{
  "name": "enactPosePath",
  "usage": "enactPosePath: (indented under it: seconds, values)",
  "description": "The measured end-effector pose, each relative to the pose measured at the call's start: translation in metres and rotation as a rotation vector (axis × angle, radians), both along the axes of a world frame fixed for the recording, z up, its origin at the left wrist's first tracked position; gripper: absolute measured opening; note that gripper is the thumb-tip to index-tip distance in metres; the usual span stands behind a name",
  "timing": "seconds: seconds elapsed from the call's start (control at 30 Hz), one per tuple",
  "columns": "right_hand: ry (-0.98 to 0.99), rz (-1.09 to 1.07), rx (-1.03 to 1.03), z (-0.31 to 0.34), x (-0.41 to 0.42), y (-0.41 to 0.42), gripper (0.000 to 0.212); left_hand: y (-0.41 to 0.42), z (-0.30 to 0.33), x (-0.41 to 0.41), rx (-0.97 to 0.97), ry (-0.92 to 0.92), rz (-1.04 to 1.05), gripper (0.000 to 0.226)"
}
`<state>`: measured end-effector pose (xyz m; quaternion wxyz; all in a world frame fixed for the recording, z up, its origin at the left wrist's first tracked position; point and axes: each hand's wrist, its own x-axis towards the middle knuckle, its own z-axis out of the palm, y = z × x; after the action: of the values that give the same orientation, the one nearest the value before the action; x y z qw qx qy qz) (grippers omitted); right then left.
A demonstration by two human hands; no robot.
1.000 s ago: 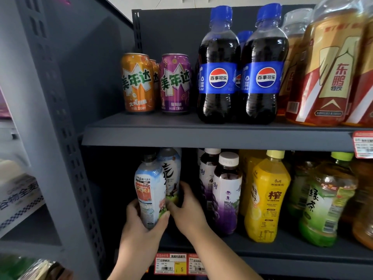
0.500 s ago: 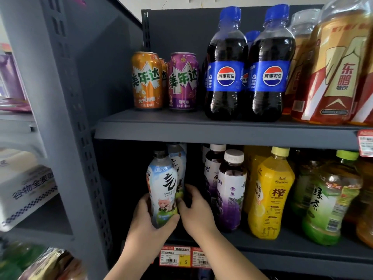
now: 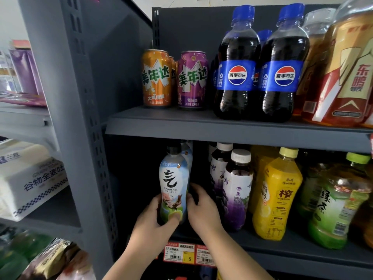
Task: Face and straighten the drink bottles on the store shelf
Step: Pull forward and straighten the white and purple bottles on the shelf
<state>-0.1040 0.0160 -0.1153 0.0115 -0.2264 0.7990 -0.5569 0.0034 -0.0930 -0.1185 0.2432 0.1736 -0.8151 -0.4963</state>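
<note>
Left hand (image 3: 156, 221) grips white sparkling-water bottle (image 3: 173, 186) at lower shelf (image 3: 302, 257) front, left of grape bottle (image 3: 237, 190); right hand (image 3: 201, 207) cups its side. Label faces out. Next: release, straighten grape bottle.

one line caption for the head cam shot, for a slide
Both hands, left and right, grip a pale-blue bottle at the lower shelf front, label facing out.

Two hands (image 3: 150, 223), three soda cans (image 3: 156, 77), three cola bottles (image 3: 236, 65), two purple juice bottles (image 3: 237, 190)
</note>
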Motion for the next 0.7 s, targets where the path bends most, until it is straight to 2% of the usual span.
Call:
enactPosePath:
  seconds: [0.37,0.53,0.7]
  values:
    - [0.003,-0.006,-0.003,0.0,0.001,0.0,0.036,-0.003,-0.003,-0.001,-0.004,0.019,-0.027,0.047]
    - [0.04,-0.003,0.026,0.002,0.007,0.007,0.037,-0.003,-0.006,-0.001,-0.011,0.028,-0.014,0.058]
    - [0.15,-0.022,-0.033,0.005,0.026,0.024,0.036,0.0,-0.007,0.0,-0.013,0.111,0.01,0.088]
